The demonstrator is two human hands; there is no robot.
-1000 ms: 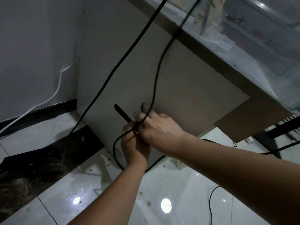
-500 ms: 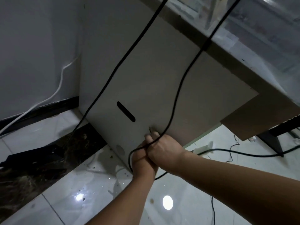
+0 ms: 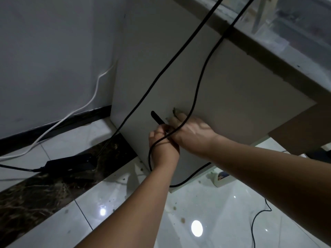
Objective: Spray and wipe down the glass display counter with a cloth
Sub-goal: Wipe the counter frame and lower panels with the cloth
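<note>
both hands meet just below the middle of the view, against the pale side panel (image 3: 232,104) of the display counter. the counter's glass top (image 3: 295,24) runs off toward 1 o'clock, well away from the hands.

the left hand (image 3: 161,140) sits at the lower end of a dark slot (image 3: 156,118) in the panel. its fingers are curled, but i cannot tell whether they grip anything. the right hand (image 3: 193,133) lies just to its 3 o'clock side, back upward, fingers reaching fairly straight onto the panel. a small greenish scrap (image 3: 174,110), possibly the cloth, pokes out at its fingertips. the palm is hidden, so i cannot tell whether it is gripped or only pressed.

a black cable (image 3: 200,83) drops from 12 o'clock, crosses the right knuckles and the left wrist, then loops down toward 6 o'clock. a second black cable (image 3: 161,74) slants down to a black power brick (image 3: 71,161) on the tiled floor (image 3: 215,203) at 9 o'clock. a white cable (image 3: 96,90) trails down the wall (image 3: 53,51) at 10 o'clock. a white container (image 3: 222,178) peeks out under the right forearm at 4 o'clock.
</note>
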